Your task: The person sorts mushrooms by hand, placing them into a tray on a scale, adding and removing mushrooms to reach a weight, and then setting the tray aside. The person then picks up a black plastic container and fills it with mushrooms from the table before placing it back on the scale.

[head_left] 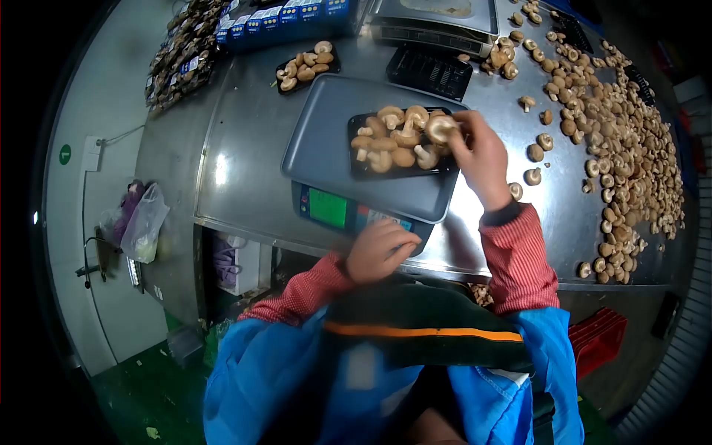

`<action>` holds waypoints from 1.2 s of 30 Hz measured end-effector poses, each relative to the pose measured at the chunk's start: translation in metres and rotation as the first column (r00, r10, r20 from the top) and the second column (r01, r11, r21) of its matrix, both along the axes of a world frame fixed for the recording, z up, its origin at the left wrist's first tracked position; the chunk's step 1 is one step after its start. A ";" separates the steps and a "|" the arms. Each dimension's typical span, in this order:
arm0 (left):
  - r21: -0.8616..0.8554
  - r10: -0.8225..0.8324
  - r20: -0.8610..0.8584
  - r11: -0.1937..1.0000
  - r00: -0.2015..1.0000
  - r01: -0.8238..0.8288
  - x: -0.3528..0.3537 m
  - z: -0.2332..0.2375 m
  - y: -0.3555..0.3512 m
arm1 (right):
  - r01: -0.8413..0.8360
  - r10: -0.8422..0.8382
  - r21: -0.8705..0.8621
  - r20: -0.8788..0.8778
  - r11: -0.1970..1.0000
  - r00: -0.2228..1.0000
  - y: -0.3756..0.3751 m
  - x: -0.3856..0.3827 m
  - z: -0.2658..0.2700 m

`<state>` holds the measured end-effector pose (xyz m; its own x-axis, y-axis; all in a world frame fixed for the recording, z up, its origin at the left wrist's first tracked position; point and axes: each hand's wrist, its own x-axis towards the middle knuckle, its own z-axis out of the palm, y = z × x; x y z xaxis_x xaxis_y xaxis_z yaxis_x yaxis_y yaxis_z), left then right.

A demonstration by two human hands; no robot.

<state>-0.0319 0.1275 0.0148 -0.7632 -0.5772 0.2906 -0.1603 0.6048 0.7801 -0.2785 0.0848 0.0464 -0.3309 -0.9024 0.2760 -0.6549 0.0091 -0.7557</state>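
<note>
My right hand (482,152) pinches a shiitake mushroom (441,128) at the right side of a black tray (360,167). Several shiitake mushrooms (380,144) fill that tray, some with stems up. The tray sits on the grey platform (319,141) of a weighing scale, whose green display (327,208) faces me. In front of the scale, near its keypad, my left hand (380,250) is closed with fingers curled; whether anything is inside them is hidden.
Loose shiitake mushrooms (623,148) pile up on the steel table (245,163) at right. A filled tray (308,67) stands behind the scale, beside an empty black tray (429,72). Another scale (437,22) is at the back. A red crate (601,341) sits below, right.
</note>
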 end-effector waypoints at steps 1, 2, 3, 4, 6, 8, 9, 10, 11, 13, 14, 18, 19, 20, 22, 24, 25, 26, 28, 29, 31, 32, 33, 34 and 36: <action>0.008 0.019 0.004 1.000 1.000 -0.019 0.002 0.002 0.000 | -0.036 0.023 -0.057 -0.205 0.998 0.979 -0.009 0.003 -0.008; 0.015 0.038 0.009 0.999 0.999 -0.038 0.004 0.006 -0.001 | -0.009 0.005 -0.016 -0.249 1.000 0.968 -0.012 0.005 -0.012; 0.024 0.057 0.014 0.998 0.998 -0.057 0.007 0.009 -0.004 | 0.020 -0.012 0.023 -0.293 1.000 0.956 -0.014 0.007 -0.013; 0.011 0.089 -0.005 0.996 0.996 -0.089 0.009 0.010 -0.008 | 0.055 -0.050 0.014 -0.233 0.998 0.971 -0.014 0.003 -0.013; -0.003 0.158 -0.039 0.987 0.987 -0.158 0.017 0.010 -0.012 | 0.101 -0.100 0.008 -0.068 0.995 0.993 -0.008 -0.014 -0.015; -0.009 0.251 -0.039 0.968 0.967 -0.252 0.023 0.014 -0.020 | 0.082 -0.091 0.104 0.090 0.991 0.992 -0.002 -0.024 -0.018; -0.013 0.296 -0.039 0.955 0.954 -0.296 0.026 0.015 -0.027 | 0.069 -0.085 0.148 0.108 0.987 0.990 0.001 -0.024 -0.015; -0.038 0.345 -0.076 0.937 0.936 -0.348 0.030 0.010 -0.034 | 0.036 -0.046 0.129 0.081 0.991 0.996 0.002 -0.022 -0.014; -0.056 0.430 -0.055 0.900 0.901 -0.433 0.032 0.010 -0.042 | 0.002 -0.008 0.112 0.054 0.994 0.998 0.002 -0.016 -0.013; -0.101 0.588 -0.015 0.804 0.809 -0.586 0.036 0.013 -0.057 | -0.090 0.096 0.069 -0.082 0.994 0.992 -0.001 -0.008 -0.020; -0.151 0.621 0.046 0.778 0.782 -0.609 0.036 0.014 -0.065 | -0.104 0.105 0.018 -0.136 0.994 0.985 -0.003 -0.002 -0.027; -0.301 0.658 0.261 0.751 0.707 -0.588 0.036 0.012 -0.089 | -0.096 0.097 0.048 -0.017 0.994 0.995 0.002 0.008 -0.023; -0.320 0.644 0.313 0.763 0.698 -0.561 0.037 0.011 -0.092 | -0.084 0.082 0.032 0.068 0.996 0.994 0.002 0.007 -0.023; -0.275 0.615 0.366 0.789 0.699 -0.550 0.037 0.010 -0.095 | -0.028 0.024 0.016 0.212 0.999 0.977 0.001 0.002 -0.031; -0.180 0.545 0.462 0.830 0.700 -0.528 0.034 0.008 -0.102 | 0.060 -0.061 0.015 0.057 0.998 0.996 0.001 -0.013 -0.037; -0.066 0.513 0.488 0.829 0.707 -0.556 0.030 0.004 -0.104 | 0.044 -0.036 0.040 -0.179 0.998 0.983 -0.002 -0.014 -0.038; -0.009 0.498 0.497 0.822 0.711 -0.569 0.029 0.002 -0.106 | -0.007 0.023 0.057 -0.284 0.998 0.958 -0.003 -0.009 -0.035; 0.045 0.488 0.491 0.813 0.721 -0.581 0.029 -0.001 -0.108 | 0.021 0.034 0.189 -0.281 0.982 0.959 -0.005 -0.002 -0.031; 0.148 0.475 0.474 0.787 0.741 -0.599 0.031 -0.008 -0.114 | 0.037 0.009 0.176 -0.257 0.984 0.966 -0.007 0.003 -0.028; 0.279 0.493 0.399 0.738 0.773 -0.614 0.030 -0.012 -0.116 | 0.030 0.012 0.191 -0.215 0.981 0.976 -0.009 0.002 -0.027; 0.527 0.542 0.241 0.623 0.805 -0.578 0.028 -0.015 -0.122 | -0.019 0.032 0.135 -0.094 0.991 0.995 -0.012 0.001 -0.030; 0.583 0.527 0.207 0.610 0.824 -0.537 0.029 -0.014 -0.126 | -0.055 0.062 0.165 -0.038 0.985 0.997 -0.013 0.000 -0.028; 0.683 0.546 0.171 0.534 0.820 -0.498 0.030 -0.010 -0.130 | -0.084 0.086 0.163 -0.007 0.983 0.996 -0.015 -0.002 -0.030; 0.772 0.565 0.136 0.454 0.814 -0.444 0.031 -0.005 -0.134 | -0.138 0.134 0.177 0.034 0.974 0.990 -0.020 -0.007 -0.029; 0.858 0.579 0.110 0.355 0.808 -0.371 0.033 -0.002 -0.141 | -0.149 0.129 0.235 0.099 0.961 0.987 -0.037 -0.022 -0.024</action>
<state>0.0013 -0.0130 0.0126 -0.2694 -0.8601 -0.4332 0.0032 -0.4506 0.8927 -0.3005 0.0482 0.0226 -0.2102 -0.9774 0.0222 -0.5985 0.1107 -0.7935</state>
